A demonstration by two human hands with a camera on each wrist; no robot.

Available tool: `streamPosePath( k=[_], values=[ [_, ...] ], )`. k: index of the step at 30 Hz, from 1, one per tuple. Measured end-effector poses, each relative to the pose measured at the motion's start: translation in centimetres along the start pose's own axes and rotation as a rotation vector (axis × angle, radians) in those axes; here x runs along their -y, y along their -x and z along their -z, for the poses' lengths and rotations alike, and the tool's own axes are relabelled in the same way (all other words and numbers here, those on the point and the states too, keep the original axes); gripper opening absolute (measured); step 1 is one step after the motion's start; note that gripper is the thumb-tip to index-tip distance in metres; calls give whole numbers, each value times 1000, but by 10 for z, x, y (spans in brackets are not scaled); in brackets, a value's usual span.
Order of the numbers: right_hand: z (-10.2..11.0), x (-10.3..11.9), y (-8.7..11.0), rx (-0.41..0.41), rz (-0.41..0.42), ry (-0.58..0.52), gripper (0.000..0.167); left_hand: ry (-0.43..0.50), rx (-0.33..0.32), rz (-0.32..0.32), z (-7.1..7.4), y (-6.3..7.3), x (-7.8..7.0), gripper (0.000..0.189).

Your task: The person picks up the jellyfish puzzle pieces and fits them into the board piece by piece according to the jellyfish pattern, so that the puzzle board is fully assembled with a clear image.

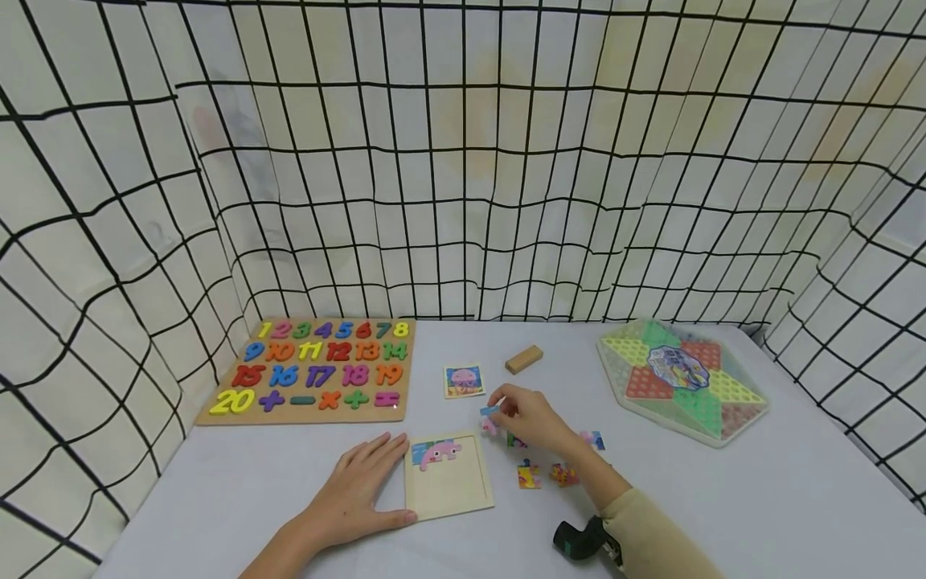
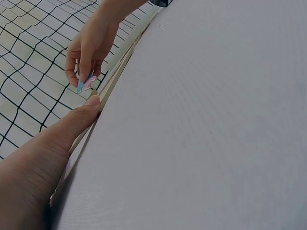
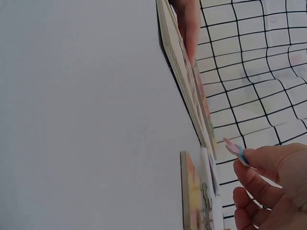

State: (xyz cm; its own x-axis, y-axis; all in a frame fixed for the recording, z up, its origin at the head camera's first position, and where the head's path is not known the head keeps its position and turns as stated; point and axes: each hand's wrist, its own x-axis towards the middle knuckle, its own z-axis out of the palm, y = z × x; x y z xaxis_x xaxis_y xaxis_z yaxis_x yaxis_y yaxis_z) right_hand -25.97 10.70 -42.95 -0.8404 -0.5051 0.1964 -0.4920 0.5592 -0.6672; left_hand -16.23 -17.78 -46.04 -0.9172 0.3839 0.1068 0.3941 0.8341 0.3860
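Observation:
My left hand (image 1: 350, 494) lies along the left side of a square wooden puzzle tray (image 1: 452, 492), fingers straight and the thumb at its lower left corner. Joined blue and pink jigsaw pieces (image 1: 440, 453) fill the tray's upper left part. Just past the tray's upper right corner, my right hand (image 1: 534, 420) pinches a blue and pink jigsaw piece (image 3: 236, 151) between thumb and fingertips, raised off the table. Near that hand lie loose pieces: a yellow one (image 1: 529, 476), an orange one (image 1: 564, 474), a blue one (image 1: 595, 440) and a partly hidden green one (image 1: 515, 441).
A picture card (image 1: 464, 381) and a small wooden block (image 1: 524, 359) lie beyond the tray. At the back left is a colourful number board (image 1: 304, 376); at the back right, a hexagonal game board (image 1: 683, 382). Black-gridded white fabric (image 1: 463, 177) surrounds the table.

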Motion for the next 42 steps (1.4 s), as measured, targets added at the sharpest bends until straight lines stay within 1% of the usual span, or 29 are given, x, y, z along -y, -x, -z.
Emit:
streamPosePath(
  k=[6,10,17,23,27,35,42],
  values=[
    [-11,7,-1,36,48,-24,11,-9,-7,-4,0,0,0,102],
    [-18,10,-1,63,46,-42,11,-16,-11,-11,0,1,1,101],
    [-27,13,0,80,71,-71,13,-29,-12,-25,1,1,1,100],
    [-33,14,1,102,52,-110,13,-29,-5,-18,0,1,1,100],
    [-36,15,1,102,46,-99,12,-22,-9,-21,1,1,1,100],
    [-38,14,2,75,53,-29,11,-12,-7,-18,0,1,2,100],
    [-39,14,2,65,60,-8,12,-14,-19,-24,-1,1,3,100]
  ],
)
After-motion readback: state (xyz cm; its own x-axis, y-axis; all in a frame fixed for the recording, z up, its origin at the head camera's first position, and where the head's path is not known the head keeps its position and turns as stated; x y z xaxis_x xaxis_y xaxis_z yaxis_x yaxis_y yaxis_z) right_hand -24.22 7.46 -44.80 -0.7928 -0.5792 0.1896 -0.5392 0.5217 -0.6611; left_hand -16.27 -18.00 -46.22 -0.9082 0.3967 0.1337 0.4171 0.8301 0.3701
